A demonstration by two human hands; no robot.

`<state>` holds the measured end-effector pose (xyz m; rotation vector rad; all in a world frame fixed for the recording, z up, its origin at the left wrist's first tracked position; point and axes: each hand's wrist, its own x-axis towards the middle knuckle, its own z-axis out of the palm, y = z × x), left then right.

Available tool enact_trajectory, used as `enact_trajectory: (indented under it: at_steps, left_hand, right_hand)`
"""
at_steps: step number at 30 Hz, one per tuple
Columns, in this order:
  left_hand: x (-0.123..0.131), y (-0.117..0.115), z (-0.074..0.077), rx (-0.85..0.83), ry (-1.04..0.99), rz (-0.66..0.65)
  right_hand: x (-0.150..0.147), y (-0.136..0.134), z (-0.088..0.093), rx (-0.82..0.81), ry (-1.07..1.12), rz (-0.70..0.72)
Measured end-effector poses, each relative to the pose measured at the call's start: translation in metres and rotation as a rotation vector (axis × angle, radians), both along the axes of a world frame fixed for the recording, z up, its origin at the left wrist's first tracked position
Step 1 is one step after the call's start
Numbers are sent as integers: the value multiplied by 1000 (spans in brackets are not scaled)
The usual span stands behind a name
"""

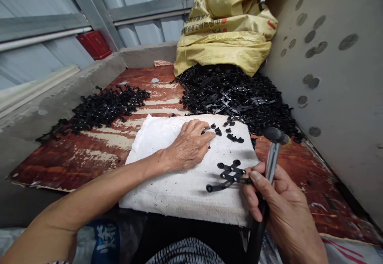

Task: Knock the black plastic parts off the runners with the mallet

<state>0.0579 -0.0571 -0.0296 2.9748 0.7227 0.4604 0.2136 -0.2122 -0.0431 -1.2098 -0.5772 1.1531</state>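
black heaps (pixel 236 96), two; right hand (pixel 283 206) grips one hammer (pixel 272 158), one linked piece (pixel 229 175).

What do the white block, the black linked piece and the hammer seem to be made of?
The white block: probably foam or plaster, matte, pitted and crumbly. The black linked piece: likely metal strips, dark, slightly glossy, joined at round rivet-like ends; plastic can't be ruled out. The hammer in the right hand: shiny metal shaft, dull dark head.
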Motion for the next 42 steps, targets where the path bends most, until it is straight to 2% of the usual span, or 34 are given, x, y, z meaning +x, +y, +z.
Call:
enact_trajectory:
  at_steps: [5,10,14,21,28,35,38,42]
  left_hand:
    - [5,16,4,-50,-69,22]
    - [11,39,9,-105,-18,33]
    - [14,48,11,-195,41,11]
    - [26,58,20,-330,39,96]
    - [32,60,25,-467,40,249]
    - [27,63,23,-384,28,321]
    - [24,58,21,-248,18,282]
    - [26,37,16,-18,22,158]
  right_hand:
    - [3,-2,-4,6,1,38]
    - [5,-3,-6,18,-3,44]
    - [4,-3,-7,21,2,42]
    - [5,-4,-7,14,2,38]
    - [4,-4,-6,7,3,27]
    - [3,-3,-5,-5,4,13]
    - [2,-1,-3,3,8,-5]
    - [1,1,0,-4,4,-9]
